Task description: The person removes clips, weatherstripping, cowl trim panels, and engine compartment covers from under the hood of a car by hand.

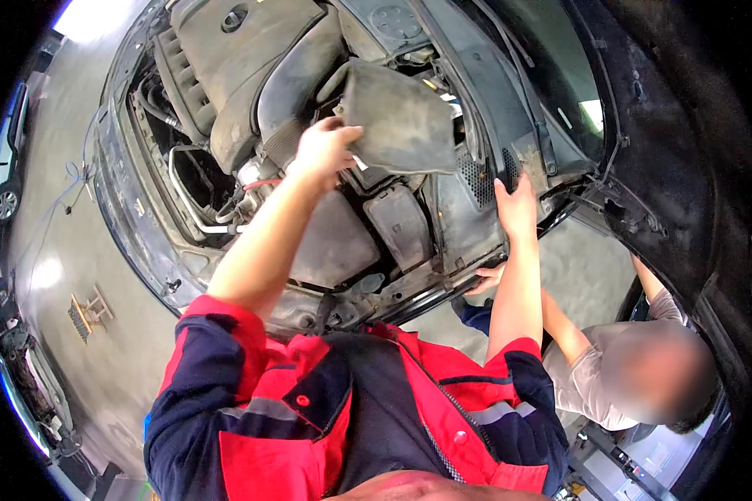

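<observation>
Over the engine bay, my left hand (327, 150) is closed at the lower left edge of a grey, dusty cover (401, 119), which looks tilted above the parts beneath it. Its fingertips are partly hidden by the hand itself. My right hand (516, 204) rests on the dark cowl panel (470, 215) near the windshield base, fingers apart, with no object visible in it. The large engine cover (226, 46) with a round emblem lies at the upper left. Below the hands sit a flat dark box (330, 242) and a smaller black cover (398, 225).
Another person (593, 359) is at the fender on the right, one hand (485, 280) at the car's edge. The raised hood (685, 167) stands at far right. A small wooden stool (92, 313) is on the floor at left, and another car (7, 196) is beyond.
</observation>
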Demonstrator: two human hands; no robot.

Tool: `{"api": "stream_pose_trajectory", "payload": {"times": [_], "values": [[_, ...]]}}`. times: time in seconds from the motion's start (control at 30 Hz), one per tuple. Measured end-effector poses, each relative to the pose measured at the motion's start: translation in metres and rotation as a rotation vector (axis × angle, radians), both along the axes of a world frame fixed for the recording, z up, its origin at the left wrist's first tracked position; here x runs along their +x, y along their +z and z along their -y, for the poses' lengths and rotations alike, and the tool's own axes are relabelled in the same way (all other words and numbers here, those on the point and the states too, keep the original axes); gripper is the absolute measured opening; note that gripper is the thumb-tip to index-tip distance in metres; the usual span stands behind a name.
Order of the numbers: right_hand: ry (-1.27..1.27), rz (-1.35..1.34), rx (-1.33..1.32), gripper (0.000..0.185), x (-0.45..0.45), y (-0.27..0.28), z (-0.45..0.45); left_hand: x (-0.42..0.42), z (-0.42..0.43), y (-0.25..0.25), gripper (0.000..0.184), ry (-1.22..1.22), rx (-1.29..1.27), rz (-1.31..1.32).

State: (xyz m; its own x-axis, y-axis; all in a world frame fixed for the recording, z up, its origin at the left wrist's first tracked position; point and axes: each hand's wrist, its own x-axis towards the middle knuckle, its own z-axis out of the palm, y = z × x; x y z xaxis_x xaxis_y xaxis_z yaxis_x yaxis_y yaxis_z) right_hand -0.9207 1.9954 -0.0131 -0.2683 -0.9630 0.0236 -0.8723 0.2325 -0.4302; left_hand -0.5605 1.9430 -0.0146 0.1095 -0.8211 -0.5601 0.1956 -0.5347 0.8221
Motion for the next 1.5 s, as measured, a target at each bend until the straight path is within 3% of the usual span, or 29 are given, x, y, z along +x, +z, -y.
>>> {"api": "stream_pose_trajectory", "payload": {"times": [0.1,0.2,0.3,0.4,0.47,0.53,0.7,0.73,0.8,0.93,1.17,1.3,1.4,1.5], "values": [[0.027,-0.005,0.001,0.065,-0.001,-0.008,0.004,0.053,-0.018,0.002,0.049,-0.067,0.050,-0.071],[0.057,-0.045,-0.054,0.063,0.011,0.007,0.019,0.111,-0.013,-0.045,0.051,-0.173,-0.012,-0.144],[0.143,0.011,-0.092,0.061,0.011,0.003,0.057,0.119,-0.008,-0.039,0.052,-0.311,0.025,0.001],[0.161,-0.033,-0.073,0.062,0.021,-0.003,0.096,0.096,-0.003,-0.033,0.054,-0.249,-0.030,0.215],[0.142,-0.112,0.047,0.061,0.032,-0.005,0.116,0.075,-0.002,-0.031,0.063,-0.199,-0.112,0.036],[0.122,-0.154,0.031,0.055,0.039,-0.009,0.126,0.054,-0.011,-0.010,0.064,-0.154,-0.075,0.104],[0.184,-0.174,0.023,0.047,0.042,0.011,0.137,0.071,-0.013,-0.014,0.059,0.033,-0.058,-0.332],[0.199,-0.169,-0.013,0.046,0.044,0.019,0.136,0.092,-0.016,-0.019,0.058,-0.106,-0.078,-0.305],[0.231,-0.151,-0.117,0.044,0.051,0.036,0.127,0.110,-0.024,-0.022,0.055,-0.066,-0.116,-0.440],[0.340,-0.134,0.008,0.037,0.097,0.070,0.100,0.137,-0.035,-0.029,0.051,-0.141,-0.057,-0.469],[0.417,-0.242,0.180,0.033,0.152,-0.002,0.097,0.125,-0.023,-0.047,0.051,-0.342,-0.016,-0.052],[0.400,-0.276,0.181,0.033,0.157,0.000,0.102,0.113,-0.023,-0.047,0.050,-0.239,-0.075,0.248],[0.294,-0.231,0.116,0.033,0.144,0.003,0.111,0.104,-0.023,-0.050,0.048,-0.205,-0.076,0.274],[0.352,-0.190,0.148,0.037,0.138,-0.007,0.120,0.099,-0.017,-0.073,0.047,-0.202,-0.131,0.401]]}}
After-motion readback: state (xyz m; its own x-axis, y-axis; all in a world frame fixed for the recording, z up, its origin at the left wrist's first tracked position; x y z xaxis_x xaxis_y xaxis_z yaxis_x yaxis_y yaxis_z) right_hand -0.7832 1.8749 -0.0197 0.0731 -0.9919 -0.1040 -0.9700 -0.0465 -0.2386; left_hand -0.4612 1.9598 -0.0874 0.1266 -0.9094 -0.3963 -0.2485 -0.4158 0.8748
